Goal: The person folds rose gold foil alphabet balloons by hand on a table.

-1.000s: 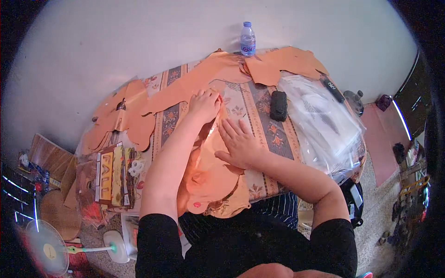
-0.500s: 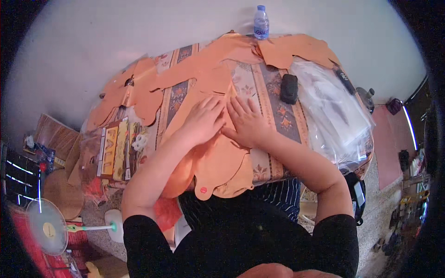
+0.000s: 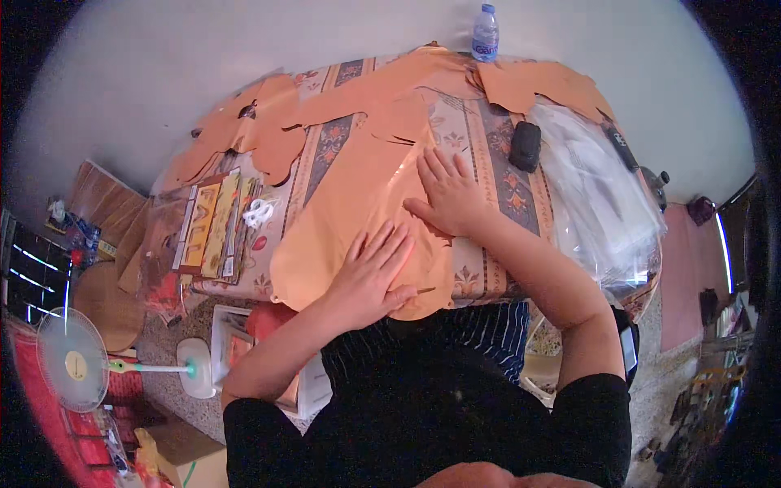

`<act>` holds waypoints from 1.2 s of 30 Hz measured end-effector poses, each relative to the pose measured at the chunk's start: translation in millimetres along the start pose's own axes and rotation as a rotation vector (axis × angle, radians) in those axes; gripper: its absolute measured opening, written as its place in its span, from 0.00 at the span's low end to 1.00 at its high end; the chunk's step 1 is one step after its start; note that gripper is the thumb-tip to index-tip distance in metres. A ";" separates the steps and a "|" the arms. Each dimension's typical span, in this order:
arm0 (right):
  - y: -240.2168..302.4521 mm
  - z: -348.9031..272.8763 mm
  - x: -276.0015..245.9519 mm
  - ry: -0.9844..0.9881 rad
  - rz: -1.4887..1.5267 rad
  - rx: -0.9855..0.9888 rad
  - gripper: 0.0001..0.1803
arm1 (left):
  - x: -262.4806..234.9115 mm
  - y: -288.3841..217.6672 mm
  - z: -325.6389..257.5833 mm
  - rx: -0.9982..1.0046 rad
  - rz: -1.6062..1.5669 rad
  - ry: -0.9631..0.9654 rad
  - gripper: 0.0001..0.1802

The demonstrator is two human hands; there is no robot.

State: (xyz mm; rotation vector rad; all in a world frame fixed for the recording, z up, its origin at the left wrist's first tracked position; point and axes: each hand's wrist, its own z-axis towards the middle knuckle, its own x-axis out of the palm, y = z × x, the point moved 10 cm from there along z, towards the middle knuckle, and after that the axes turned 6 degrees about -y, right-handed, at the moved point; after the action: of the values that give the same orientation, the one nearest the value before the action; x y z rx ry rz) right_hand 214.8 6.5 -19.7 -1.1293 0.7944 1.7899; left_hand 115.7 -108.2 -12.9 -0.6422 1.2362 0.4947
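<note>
1. Pale wall [image 3: 285,32] at the back, table [image 3: 517,195] in front under a striped floral cloth.
2. Large glossy orange sheet, thin-looking, with rounded near corners [image 3: 333,211]: lies on the table's near-middle part, straight in front of the person, reaching the near edge.
3. Left hand [image 3: 373,268]: palm down on the sheet near that edge. Grip flat, fingers close together, thumb out to the side, nothing pinched.
4. Right hand [image 3: 451,191]: farther up, along the sheet's right border. Grip flat and spread, nothing pinched.
5. Right of it: black oblong case [image 3: 525,146], then white stack in clear plastic [image 3: 598,203], both apart from the sheet.
6. Looks like flattening by palm. I'd anchor with the right, stroke outward with the left, light even pressure.
7. Glossy streaks suggest ripples; dragging could crease it. Go gently at the near edge.
</note>
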 end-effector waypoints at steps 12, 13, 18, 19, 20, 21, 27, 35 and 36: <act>-1.9 0.1 5.1 0.091 -0.009 0.015 0.47 | -1.7 -14.8 -22.9 -0.048 -0.096 -0.072 0.39; -0.4 0.7 3.1 0.090 -0.006 0.011 0.47 | -8.7 -14.0 -28.7 -0.053 -0.093 -0.073 0.39; -1.1 0.4 -0.2 0.131 0.002 0.030 0.46 | -58.4 15.0 -61.3 -0.198 0.235 -0.312 0.28; -0.4 1.1 -0.6 0.131 0.005 0.026 0.46 | -68.3 23.4 -70.1 -0.251 0.369 -0.375 0.30; 0.2 1.6 -0.7 0.135 -0.007 0.021 0.46 | -70.1 26.5 -74.2 -0.254 0.371 -0.373 0.30; 0.4 1.9 0.0 0.139 -0.020 0.016 0.46 | -83.5 39.2 -85.5 -0.398 0.368 -0.481 0.32; 1.1 2.6 1.3 0.109 -0.031 0.005 0.46 | -73.4 76.7 -123.8 -0.789 0.023 -0.455 0.37; -0.6 1.0 2.1 0.080 -0.011 0.008 0.46 | -42.9 90.9 -158.2 -1.138 -0.131 -0.312 0.33; 0.0 1.0 1.9 0.081 -0.021 0.001 0.46 | -46.3 88.4 -155.5 -1.045 -0.097 -0.416 0.31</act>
State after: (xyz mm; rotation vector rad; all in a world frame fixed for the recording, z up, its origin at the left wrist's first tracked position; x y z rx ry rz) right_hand 214.0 8.0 -21.0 -1.2118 0.8283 1.7353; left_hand -64.0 -150.8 -14.2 -1.3781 0.4759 1.1428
